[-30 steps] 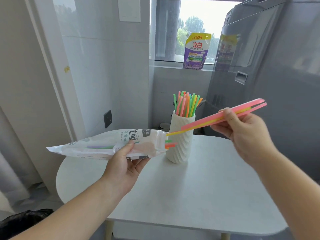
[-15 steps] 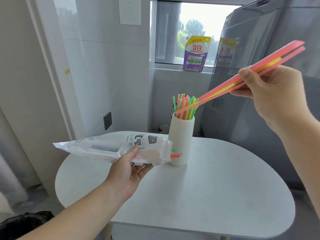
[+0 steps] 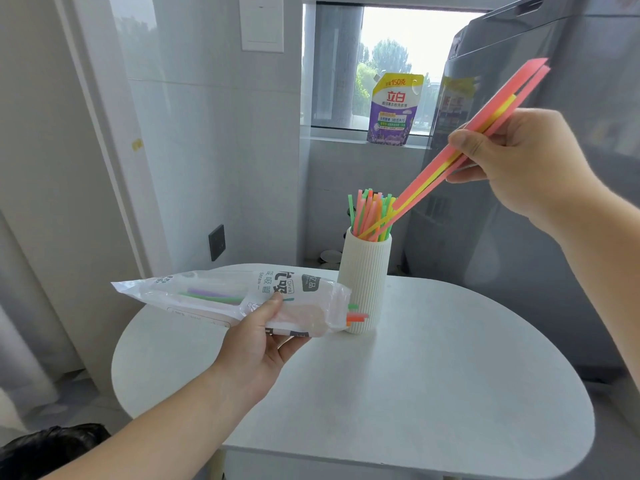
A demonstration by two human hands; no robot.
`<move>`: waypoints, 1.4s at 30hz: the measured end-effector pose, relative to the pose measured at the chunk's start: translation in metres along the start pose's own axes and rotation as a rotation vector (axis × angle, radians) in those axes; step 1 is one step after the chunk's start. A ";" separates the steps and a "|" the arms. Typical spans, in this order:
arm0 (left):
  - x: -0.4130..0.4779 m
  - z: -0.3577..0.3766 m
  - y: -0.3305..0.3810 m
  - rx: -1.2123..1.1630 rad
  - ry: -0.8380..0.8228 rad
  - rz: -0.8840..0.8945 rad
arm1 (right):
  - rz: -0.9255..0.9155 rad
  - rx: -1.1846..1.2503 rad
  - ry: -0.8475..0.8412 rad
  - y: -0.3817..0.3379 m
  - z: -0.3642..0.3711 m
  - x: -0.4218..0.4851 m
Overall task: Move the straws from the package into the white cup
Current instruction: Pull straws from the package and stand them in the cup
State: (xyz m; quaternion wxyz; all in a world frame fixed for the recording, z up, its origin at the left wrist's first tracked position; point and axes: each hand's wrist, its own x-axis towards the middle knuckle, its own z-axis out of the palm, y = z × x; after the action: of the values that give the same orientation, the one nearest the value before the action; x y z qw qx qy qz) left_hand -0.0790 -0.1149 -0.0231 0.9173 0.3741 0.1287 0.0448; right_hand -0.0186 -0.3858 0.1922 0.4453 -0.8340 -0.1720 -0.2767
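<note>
Three long straws (image 3: pixel 460 152), two pink and one yellow, pinched in the right hand (image 3: pixel 519 161), grip closed on them between thumb and fingers. Slanted from 2 o'clock down toward 8 o'clock, lower ends dipping into the mouth of the white ribbed cup (image 3: pixel 363 282), among a standing bunch of green, pink and orange straws (image 3: pixel 369 213). Cup upright on the white rounded desk (image 3: pixel 433 375), toward its far edge at about 12 o'clock.

Held in the left hand (image 3: pixel 256 344), grip closed around it from below with the thumb on top: the clear plastic straw package (image 3: pixel 242 299), lying roughly level above the desk, open end pointing toward 3 o'clock and just in front of the cup's lower wall. Green and orange straw tips (image 3: pixel 356 315) poking out of that opening; purple and green straws visible through the film farther in.

Beyond, at 12 o'clock on the window sill, a purple and yellow detergent pouch (image 3: pixel 394 109). At 2 o'clock, a grey washing machine (image 3: pixel 519 254).
</note>
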 end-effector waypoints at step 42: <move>0.001 -0.001 -0.003 0.036 -0.016 -0.027 | -0.147 -0.510 -0.237 0.043 0.097 -0.007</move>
State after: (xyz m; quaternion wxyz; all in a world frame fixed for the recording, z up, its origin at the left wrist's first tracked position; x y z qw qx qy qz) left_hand -0.0784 -0.1158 -0.0258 0.9120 0.3891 0.1272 0.0273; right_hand 0.0287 -0.3283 0.1165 0.1768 -0.9309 -0.2077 -0.2431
